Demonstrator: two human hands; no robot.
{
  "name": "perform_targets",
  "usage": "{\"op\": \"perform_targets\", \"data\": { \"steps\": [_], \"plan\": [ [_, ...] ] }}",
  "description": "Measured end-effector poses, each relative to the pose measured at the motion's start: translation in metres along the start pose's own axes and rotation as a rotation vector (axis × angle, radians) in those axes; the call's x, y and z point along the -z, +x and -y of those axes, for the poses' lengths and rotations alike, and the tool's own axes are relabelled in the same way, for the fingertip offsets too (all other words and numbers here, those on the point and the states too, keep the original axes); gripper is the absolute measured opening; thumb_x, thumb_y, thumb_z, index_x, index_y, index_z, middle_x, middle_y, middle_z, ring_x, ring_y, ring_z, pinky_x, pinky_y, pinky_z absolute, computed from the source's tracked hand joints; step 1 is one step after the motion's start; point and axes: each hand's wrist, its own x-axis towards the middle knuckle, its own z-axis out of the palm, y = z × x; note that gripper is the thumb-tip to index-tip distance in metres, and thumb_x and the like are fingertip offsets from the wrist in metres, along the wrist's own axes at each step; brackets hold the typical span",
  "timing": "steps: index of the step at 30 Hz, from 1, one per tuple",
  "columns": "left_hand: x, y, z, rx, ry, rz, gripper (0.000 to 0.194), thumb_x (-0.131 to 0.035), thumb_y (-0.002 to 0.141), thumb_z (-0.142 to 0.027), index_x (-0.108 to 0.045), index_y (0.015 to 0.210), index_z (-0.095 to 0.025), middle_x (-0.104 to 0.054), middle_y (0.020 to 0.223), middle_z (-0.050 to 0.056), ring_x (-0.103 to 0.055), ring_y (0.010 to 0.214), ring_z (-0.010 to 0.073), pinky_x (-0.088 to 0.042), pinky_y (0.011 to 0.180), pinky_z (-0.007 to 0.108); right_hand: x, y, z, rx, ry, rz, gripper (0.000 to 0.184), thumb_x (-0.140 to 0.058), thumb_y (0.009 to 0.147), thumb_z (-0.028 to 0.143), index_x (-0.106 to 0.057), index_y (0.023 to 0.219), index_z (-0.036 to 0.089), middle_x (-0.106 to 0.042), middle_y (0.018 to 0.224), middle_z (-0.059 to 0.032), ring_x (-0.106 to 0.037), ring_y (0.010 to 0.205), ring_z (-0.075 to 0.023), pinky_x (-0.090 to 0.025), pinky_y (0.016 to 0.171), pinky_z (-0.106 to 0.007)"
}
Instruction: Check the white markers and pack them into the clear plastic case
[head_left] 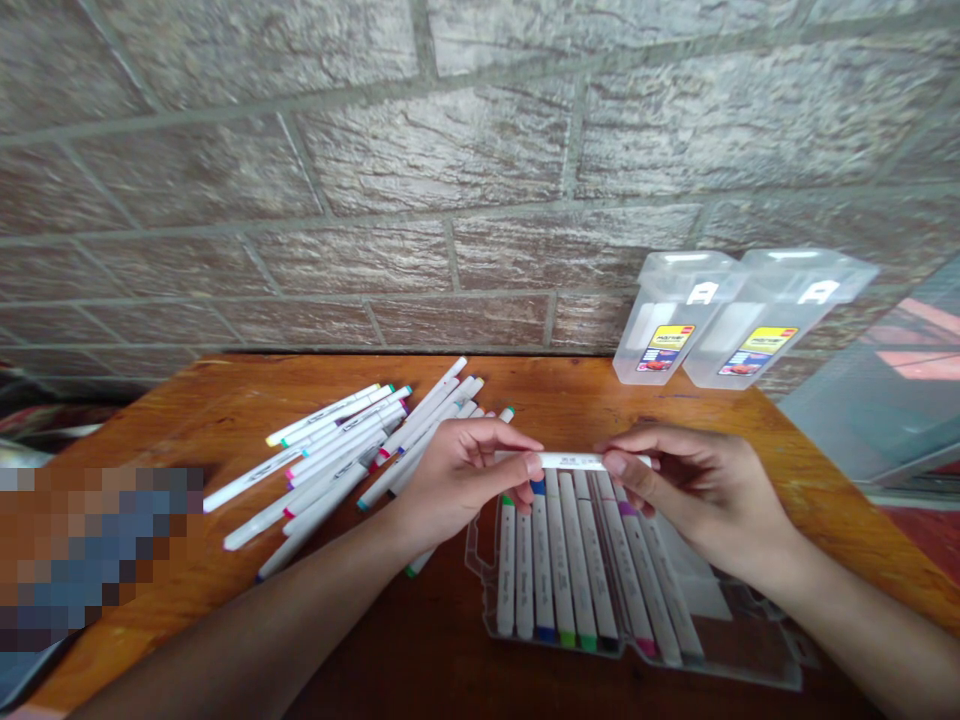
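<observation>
A white marker (571,461) is held level between my two hands, above an open clear plastic case (757,665). My left hand (469,475) pinches its left end between thumb and fingers. At the other end, my right hand (694,490) grips it the same way, covering part of the cap. Below, several white markers (564,570) with coloured ends lie side by side in the case, filling its left and middle. To the left, a loose pile of white markers (341,450) rests on the table, partly behind my left hand.
Two translucent plastic containers (667,320) with yellow labels stand at the back right of the wooden table (525,390). A brick wall (450,160) rises directly behind the table. A blurred-out patch covers the lower left corner.
</observation>
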Motion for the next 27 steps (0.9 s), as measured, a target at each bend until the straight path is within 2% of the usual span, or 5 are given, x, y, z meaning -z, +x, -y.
{"op": "perform_targets", "data": {
  "steps": [7, 10, 15, 20, 27],
  "plan": [
    [-0.001, -0.002, -0.001, -0.014, 0.018, 0.004, 0.017, -0.083, 0.085, -0.024, -0.077, 0.094, -0.012, -0.076, 0.074, 0.003, -0.071, 0.059, 0.0122, -0.062, 0.058, 0.023, -0.002, -0.002, -0.004, 0.011, -0.004, 0.022, 0.004, -0.08, 0.088, 0.024, -0.082, 0.09, 0.021, -0.077, 0.071, -0.0007, -0.062, 0.05, -0.0092, -0.051, 0.046, -0.017],
    [-0.003, -0.004, 0.003, -0.03, 0.044, 0.024, 0.014, -0.082, 0.086, -0.022, -0.078, 0.096, -0.013, -0.076, 0.071, 0.002, -0.072, 0.059, 0.0117, -0.061, 0.059, 0.022, -0.002, -0.004, -0.005, 0.023, -0.089, 0.041, 0.006, -0.081, 0.088, 0.026, -0.082, 0.092, 0.021, -0.079, 0.072, -0.0008, -0.065, 0.053, -0.0107, -0.051, 0.048, -0.017],
    [-0.013, -0.009, 0.006, -0.052, 0.018, 0.02, 0.011, -0.083, 0.081, -0.014, -0.078, 0.091, -0.013, -0.074, 0.068, -0.001, -0.07, 0.056, 0.0102, -0.06, 0.056, 0.019, -0.005, -0.009, -0.004, 0.086, -0.208, 0.079, 0.006, -0.08, 0.089, 0.027, -0.081, 0.095, 0.023, -0.083, 0.084, -0.0012, -0.074, 0.066, -0.0136, -0.056, 0.06, -0.019],
    [-0.019, -0.013, 0.005, -0.036, 0.02, 0.059, 0.011, -0.082, 0.079, -0.01, -0.078, 0.088, -0.013, -0.074, 0.066, 0.0, -0.069, 0.055, 0.0088, -0.057, 0.054, 0.015, -0.009, -0.012, 0.001, 0.146, -0.263, 0.112, 0.006, -0.081, 0.089, 0.027, -0.08, 0.09, 0.021, -0.08, 0.078, -0.001, -0.074, 0.065, -0.0142, -0.055, 0.061, -0.021],
    [-0.02, -0.017, 0.0, -0.06, 0.092, 0.067, 0.009, -0.078, 0.082, -0.012, -0.079, 0.091, -0.013, -0.075, 0.07, 0.001, -0.071, 0.056, 0.0098, -0.059, 0.056, 0.018, -0.01, -0.013, -0.002, 0.106, -0.216, 0.136, 0.01, -0.082, 0.088, 0.03, -0.08, 0.085, 0.021, -0.078, 0.075, -0.0018, -0.072, 0.064, -0.0154, -0.054, 0.06, -0.023]
  ]
}}
